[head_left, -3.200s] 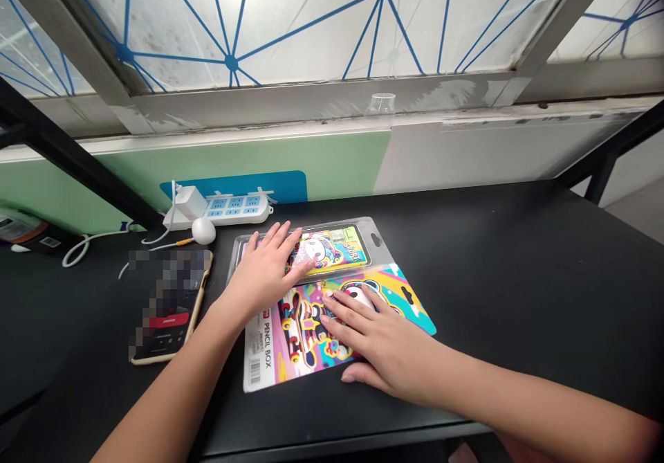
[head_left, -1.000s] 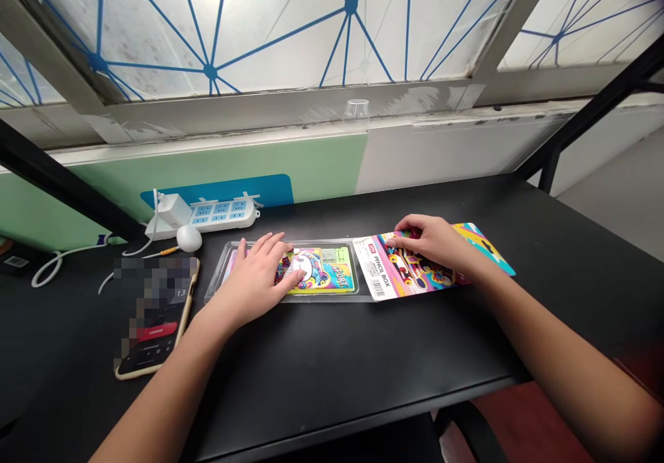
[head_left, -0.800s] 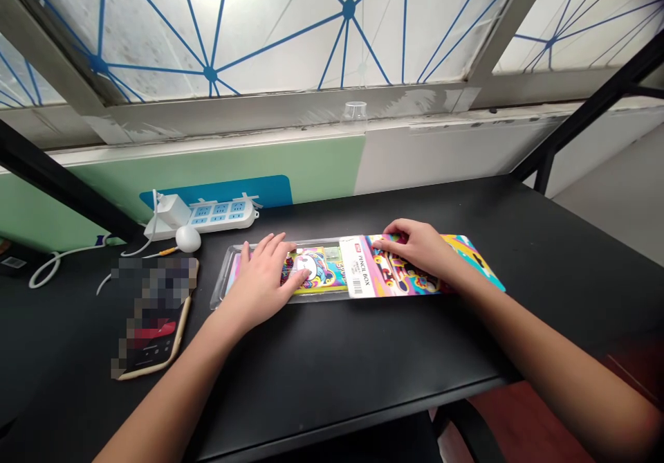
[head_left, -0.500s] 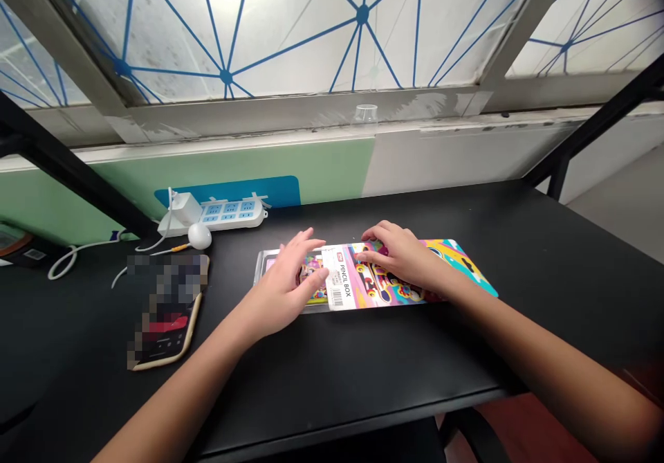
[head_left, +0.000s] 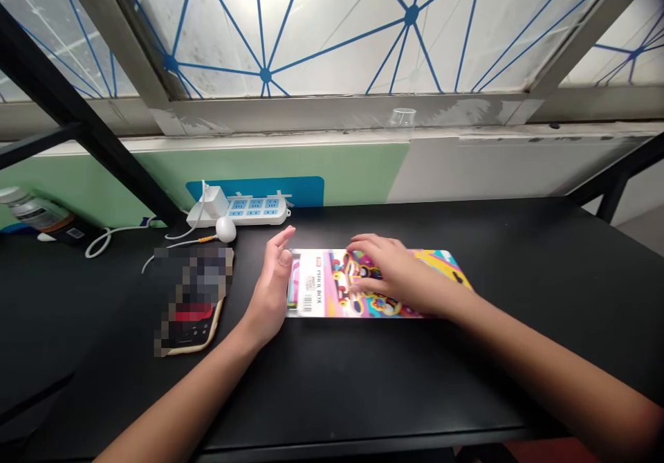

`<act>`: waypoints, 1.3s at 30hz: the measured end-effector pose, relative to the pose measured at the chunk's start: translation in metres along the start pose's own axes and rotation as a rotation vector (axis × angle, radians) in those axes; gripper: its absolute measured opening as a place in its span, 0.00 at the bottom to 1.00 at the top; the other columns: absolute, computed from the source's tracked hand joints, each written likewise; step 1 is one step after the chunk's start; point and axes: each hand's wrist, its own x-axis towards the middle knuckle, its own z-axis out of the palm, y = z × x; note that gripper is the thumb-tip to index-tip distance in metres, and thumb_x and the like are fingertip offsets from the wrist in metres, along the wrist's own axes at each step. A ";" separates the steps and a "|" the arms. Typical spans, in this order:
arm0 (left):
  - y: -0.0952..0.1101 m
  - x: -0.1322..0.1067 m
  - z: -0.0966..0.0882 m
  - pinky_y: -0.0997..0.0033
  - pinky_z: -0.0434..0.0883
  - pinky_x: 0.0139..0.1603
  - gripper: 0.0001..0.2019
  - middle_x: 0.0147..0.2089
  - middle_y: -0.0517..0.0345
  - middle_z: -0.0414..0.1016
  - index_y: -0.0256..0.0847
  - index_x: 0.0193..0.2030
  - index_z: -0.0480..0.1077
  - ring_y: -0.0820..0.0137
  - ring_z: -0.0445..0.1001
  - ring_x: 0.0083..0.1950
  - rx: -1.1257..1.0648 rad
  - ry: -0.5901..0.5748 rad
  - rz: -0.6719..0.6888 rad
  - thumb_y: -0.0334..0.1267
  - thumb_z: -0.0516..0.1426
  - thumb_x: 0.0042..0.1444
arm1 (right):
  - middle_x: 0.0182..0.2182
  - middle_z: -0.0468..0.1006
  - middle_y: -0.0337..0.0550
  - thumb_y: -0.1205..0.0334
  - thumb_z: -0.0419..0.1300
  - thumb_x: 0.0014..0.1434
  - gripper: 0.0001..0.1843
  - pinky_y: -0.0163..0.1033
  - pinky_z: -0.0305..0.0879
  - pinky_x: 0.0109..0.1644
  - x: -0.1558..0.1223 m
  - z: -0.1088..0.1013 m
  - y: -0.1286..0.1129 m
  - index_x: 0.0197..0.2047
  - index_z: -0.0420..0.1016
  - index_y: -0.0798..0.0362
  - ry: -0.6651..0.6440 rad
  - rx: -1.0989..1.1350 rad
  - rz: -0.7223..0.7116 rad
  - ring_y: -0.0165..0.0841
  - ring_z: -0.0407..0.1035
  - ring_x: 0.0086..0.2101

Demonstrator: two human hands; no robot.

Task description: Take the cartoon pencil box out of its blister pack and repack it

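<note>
The right hand (head_left: 394, 273) is laid palm-down with fingers spread and lightly curved, pressed on the card rather than gripping it. The left hand (head_left: 270, 290) is held on edge, open, thumb raised, palm turned toward the card; whether it touches the card's left edge cannot be told. Nothing is pinched by either hand. The glossy multicoloured "Pencil Box" backing card (head_left: 337, 290) lies flat, already covering the clear plastic blister tray (head_left: 292, 283) except for a narrow strip at its left edge. Both rest on the matte black tabletop (head_left: 467, 380). Farther left lie a white three-socket power strip (head_left: 254, 208) and a pixelated phone in a gold-edged case (head_left: 194, 304).
</note>
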 end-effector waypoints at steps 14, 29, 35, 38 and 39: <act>0.007 -0.003 -0.024 0.51 0.67 0.69 0.17 0.71 0.51 0.67 0.49 0.65 0.60 0.59 0.65 0.72 -0.294 0.017 -0.077 0.48 0.47 0.74 | 0.66 0.70 0.61 0.54 0.58 0.71 0.23 0.60 0.56 0.72 -0.009 0.012 -0.047 0.63 0.71 0.59 0.143 -0.212 -0.594 0.49 0.59 0.69; 0.001 -0.013 -0.018 0.34 0.50 0.74 0.22 0.72 0.50 0.66 0.52 0.68 0.67 0.52 0.63 0.73 0.642 -0.295 0.489 0.37 0.51 0.69 | 0.72 0.57 0.53 0.43 0.56 0.69 0.40 0.58 0.48 0.75 -0.037 0.040 -0.020 0.73 0.57 0.62 -0.039 -0.239 -0.512 0.49 0.51 0.71; 0.000 -0.015 -0.015 0.32 0.56 0.70 0.23 0.72 0.49 0.66 0.53 0.70 0.64 0.51 0.63 0.72 0.648 -0.275 0.521 0.36 0.48 0.71 | 0.69 0.65 0.54 0.47 0.61 0.67 0.39 0.59 0.45 0.76 -0.035 0.038 -0.018 0.73 0.59 0.59 -0.049 -0.150 -0.496 0.49 0.54 0.70; 0.003 -0.015 -0.015 0.33 0.55 0.70 0.22 0.72 0.48 0.67 0.50 0.69 0.65 0.52 0.63 0.72 0.641 -0.275 0.488 0.34 0.47 0.71 | 0.70 0.65 0.55 0.56 0.61 0.67 0.35 0.58 0.49 0.75 -0.037 0.031 -0.020 0.73 0.59 0.58 -0.072 -0.071 -0.515 0.46 0.55 0.70; 0.004 -0.015 -0.015 0.33 0.55 0.70 0.21 0.71 0.48 0.68 0.48 0.68 0.65 0.53 0.63 0.72 0.634 -0.272 0.469 0.34 0.47 0.72 | 0.69 0.66 0.56 0.60 0.61 0.68 0.33 0.55 0.52 0.74 -0.039 0.029 -0.021 0.72 0.60 0.58 -0.058 -0.015 -0.525 0.45 0.57 0.70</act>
